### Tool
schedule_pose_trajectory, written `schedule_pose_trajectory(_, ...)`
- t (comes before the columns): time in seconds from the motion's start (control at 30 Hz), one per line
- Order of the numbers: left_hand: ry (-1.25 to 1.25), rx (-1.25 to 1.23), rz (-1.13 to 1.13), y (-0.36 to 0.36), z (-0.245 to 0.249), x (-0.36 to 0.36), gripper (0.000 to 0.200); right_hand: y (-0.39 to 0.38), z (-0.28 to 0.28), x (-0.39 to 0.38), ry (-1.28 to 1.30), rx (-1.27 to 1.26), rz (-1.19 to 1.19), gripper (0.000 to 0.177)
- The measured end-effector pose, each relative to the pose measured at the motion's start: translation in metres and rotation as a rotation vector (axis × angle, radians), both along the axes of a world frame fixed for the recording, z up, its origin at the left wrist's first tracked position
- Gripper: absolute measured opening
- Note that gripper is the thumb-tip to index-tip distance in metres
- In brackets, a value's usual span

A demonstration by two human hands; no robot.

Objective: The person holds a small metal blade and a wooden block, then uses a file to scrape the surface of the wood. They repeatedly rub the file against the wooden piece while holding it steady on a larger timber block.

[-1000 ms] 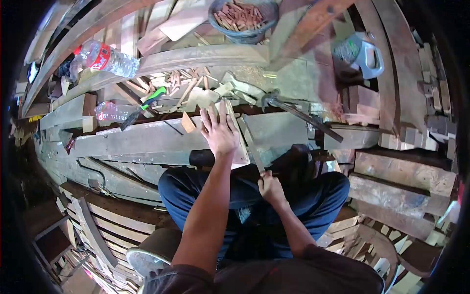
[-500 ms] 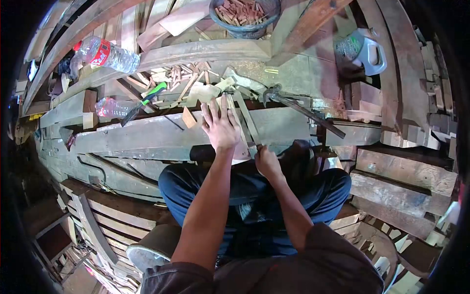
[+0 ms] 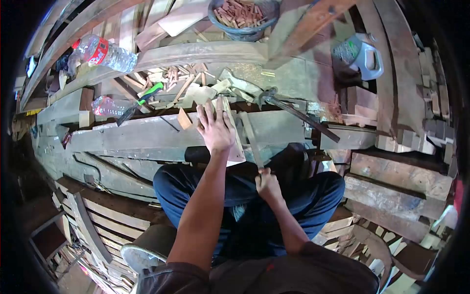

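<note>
Now your right hand [image 3: 268, 185] has drawn back from the beam [image 3: 137, 138], fingers curled tight round the blade [image 3: 251, 142], a file perhaps, so another stroke is cycling. Your left hand [image 3: 215, 130] stays flat, fingers spread, pinning the pale board [image 3: 237, 153] on the beam.

A single head-worn camera is looking steeply down and forward through a fisheye lens, so the picture is bending at its edges and fading into black corners. It is sitting close above the person's own lap, taking in both forearms, with the left hand [image 3: 215, 130] and right hand [image 3: 268, 183] near the centre. A long wooden beam [image 3: 137, 139] is lying just beyond the knees, and cluttered timber is stretching to a basket [image 3: 242, 19] at the top edge.
</note>
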State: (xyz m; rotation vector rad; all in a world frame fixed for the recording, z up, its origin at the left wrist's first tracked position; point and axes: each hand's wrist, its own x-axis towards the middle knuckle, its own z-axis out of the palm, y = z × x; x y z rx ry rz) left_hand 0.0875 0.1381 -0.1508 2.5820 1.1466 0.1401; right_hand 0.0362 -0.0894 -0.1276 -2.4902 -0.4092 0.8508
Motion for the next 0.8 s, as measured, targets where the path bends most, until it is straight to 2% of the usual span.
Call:
schedule_pose_trajectory(0.13,-0.001,-0.011,-0.014,-0.001,0.002,-0.001,0.052,0.025,-0.045,0.030,-0.005,-0.023,0.040,0.025)
schedule_pose_trajectory(0.17,-0.007,0.015,-0.009,-0.002,-0.002,-0.001,0.052,0.036,-0.049,0.038,-0.081,-0.051,0.059,0.026)
schedule_pose_trajectory(0.23,0.006,-0.008,-0.014,-0.002,-0.001,-0.003,0.053,0.040,-0.021,0.037,-0.035,-0.054,0.054,0.028)
schedule_pose_trajectory(0.27,0.012,-0.015,-0.006,-0.002,-0.002,-0.003,0.053,0.022,-0.025,0.015,-0.135,-0.012,0.102,0.029)
schedule_pose_trajectory(0.33,0.033,0.003,0.005,-0.001,-0.006,0.000,0.054,-0.007,-0.012,-0.016,0.067,-0.135,0.057,0.030)
schedule_pose_trajectory(0.43,-0.008,0.007,-0.014,-0.001,-0.002,-0.003,0.053,0.015,-0.035,0.006,-0.122,-0.084,0.132,0.028)
schedule_pose_trajectory(0.47,-0.028,0.003,-0.009,-0.002,0.000,-0.002,0.053,0.027,-0.050,0.024,-0.037,-0.070,0.079,0.026)
schedule_pose_trajectory(0.57,0.031,0.025,-0.026,-0.002,0.002,-0.002,0.054,0.048,-0.017,0.041,0.021,-0.130,0.023,0.024)
schedule_pose_trajectory(0.6,0.006,0.009,-0.021,-0.001,0.001,-0.003,0.055,0.025,-0.042,0.024,-0.014,-0.156,0.100,0.023)
schedule_pose_trajectory(0.63,0.016,0.013,-0.005,-0.002,-0.003,-0.003,0.053,0.007,-0.030,-0.002,-0.230,-0.015,0.138,0.024)
schedule_pose_trajectory(0.67,0.017,-0.010,0.003,0.000,-0.001,0.000,0.053,-0.001,-0.012,-0.012,-0.063,-0.149,0.167,0.029)
schedule_pose_trajectory(0.7,0.029,-0.045,0.009,0.001,0.003,0.001,0.053,-0.001,-0.007,-0.013,0.182,-0.290,0.039,0.031)
schedule_pose_trajectory(0.77,0.059,-0.046,0.012,-0.002,0.004,0.000,0.053,0.005,-0.019,-0.006,-0.135,-0.046,0.149,0.028)
schedule_pose_trajectory(0.8,0.034,-0.027,-0.005,-0.001,0.002,-0.001,0.053,0.023,-0.025,0.013,-0.158,-0.050,0.185,0.026)
